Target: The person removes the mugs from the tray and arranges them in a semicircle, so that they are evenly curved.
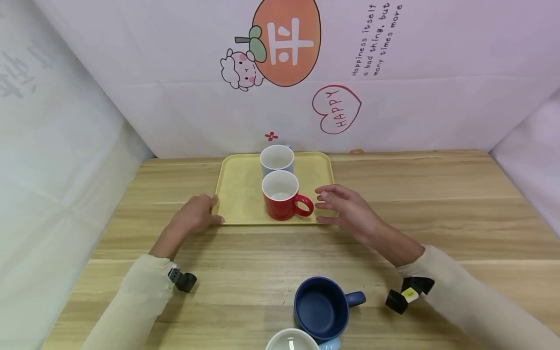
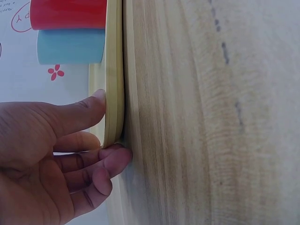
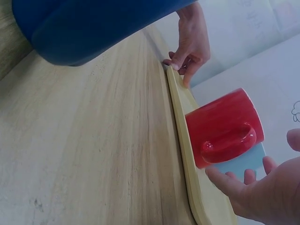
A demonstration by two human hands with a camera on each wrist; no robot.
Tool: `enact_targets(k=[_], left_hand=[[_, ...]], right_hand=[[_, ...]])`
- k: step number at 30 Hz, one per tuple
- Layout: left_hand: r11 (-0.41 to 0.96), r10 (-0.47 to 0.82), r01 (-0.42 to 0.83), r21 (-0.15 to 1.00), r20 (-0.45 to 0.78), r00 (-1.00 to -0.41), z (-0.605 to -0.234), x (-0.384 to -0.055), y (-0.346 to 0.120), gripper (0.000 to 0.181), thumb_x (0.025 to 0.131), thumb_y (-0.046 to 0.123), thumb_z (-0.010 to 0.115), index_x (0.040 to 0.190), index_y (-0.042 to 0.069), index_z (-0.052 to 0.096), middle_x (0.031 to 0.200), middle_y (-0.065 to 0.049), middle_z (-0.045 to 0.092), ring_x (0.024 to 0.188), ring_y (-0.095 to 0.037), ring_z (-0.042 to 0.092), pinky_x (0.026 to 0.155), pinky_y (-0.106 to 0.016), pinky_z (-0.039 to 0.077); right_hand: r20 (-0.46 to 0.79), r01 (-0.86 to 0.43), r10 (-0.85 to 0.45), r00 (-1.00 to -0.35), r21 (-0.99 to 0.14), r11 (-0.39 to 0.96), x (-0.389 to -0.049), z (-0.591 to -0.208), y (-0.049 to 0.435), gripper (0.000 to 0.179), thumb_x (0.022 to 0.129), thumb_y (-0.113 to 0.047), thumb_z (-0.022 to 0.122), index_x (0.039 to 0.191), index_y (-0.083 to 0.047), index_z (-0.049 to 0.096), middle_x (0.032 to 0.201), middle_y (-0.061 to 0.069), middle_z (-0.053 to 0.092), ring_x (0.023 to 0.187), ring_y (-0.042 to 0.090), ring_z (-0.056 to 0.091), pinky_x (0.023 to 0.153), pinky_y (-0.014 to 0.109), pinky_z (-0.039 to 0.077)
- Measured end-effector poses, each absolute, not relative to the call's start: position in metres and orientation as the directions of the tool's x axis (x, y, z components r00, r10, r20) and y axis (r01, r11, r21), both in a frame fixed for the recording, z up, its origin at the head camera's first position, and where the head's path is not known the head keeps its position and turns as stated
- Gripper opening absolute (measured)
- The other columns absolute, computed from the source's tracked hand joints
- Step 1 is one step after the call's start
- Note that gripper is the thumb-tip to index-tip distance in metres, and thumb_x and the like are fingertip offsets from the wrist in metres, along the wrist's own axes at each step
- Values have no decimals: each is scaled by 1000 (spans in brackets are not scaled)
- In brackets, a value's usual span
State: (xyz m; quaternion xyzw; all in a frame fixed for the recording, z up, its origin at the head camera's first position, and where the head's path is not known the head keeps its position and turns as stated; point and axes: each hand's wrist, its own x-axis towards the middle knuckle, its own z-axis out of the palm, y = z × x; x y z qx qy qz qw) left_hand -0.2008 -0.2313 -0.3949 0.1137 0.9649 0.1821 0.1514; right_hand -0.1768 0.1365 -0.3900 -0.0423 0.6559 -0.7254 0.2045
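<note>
A yellow tray lies on the table with a red mug and, behind it, a light blue mug standing upright on it. My left hand grips the tray's near left corner. In the left wrist view, the thumb presses on the rim while the fingers curl at the tray's end. Over the tray's right side, my right hand hovers with spread, loosely bent fingers, holding nothing. The fingertips point toward the red mug's handle; a small gap shows between them in the head view.
A dark blue mug stands nearer me on the wooden table. Beside it, a white-lined mug with a light blue handle is cut off by the frame's bottom edge. A printed white cloth hangs behind the tray.
</note>
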Motion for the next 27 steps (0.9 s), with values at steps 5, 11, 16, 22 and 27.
enact_targets(k=[5,11,16,22,27], left_hand=[[910,272,162,381,-255,-928,-395,-202,-232,57,91,16,75,131,-18,53,67,-3,34,61,-17,35,57,-30,32],[913,267,159,376,-256,-929,-396,-202,-234,60,90,15,75,134,-19,51,67,-2,34,60,-17,35,57,-30,31],[906,279,170,387,-247,-928,-397,-202,-234,61,90,15,75,134,-20,50,66,-2,33,60,-16,34,56,-29,31],[905,269,152,397,-257,-928,-396,-202,-233,62,90,15,75,135,-19,49,65,-1,32,59,-16,32,56,-29,30],[905,271,156,396,-255,-928,-395,-202,-233,62,90,15,75,134,-20,49,65,-1,31,59,-16,32,56,-30,30]], right_hand=[[-212,247,-319,-924,-966,-71,-179,-393,132,46,105,-19,52,139,10,39,137,27,36,125,42,44,97,53,45],[-209,242,-310,-928,-968,-72,-181,-394,125,46,103,-16,55,139,9,40,137,27,37,120,36,47,98,56,44],[-221,248,-308,-925,-968,-51,-181,-396,123,45,102,-14,58,139,7,42,131,22,43,120,33,49,97,55,44],[-223,254,-309,-925,-965,-64,-182,-398,119,45,102,-12,58,139,9,42,124,18,46,123,40,48,95,55,46],[-218,248,-308,-926,-967,-58,-182,-399,116,47,101,-10,59,139,11,41,125,20,46,124,43,48,93,54,47]])
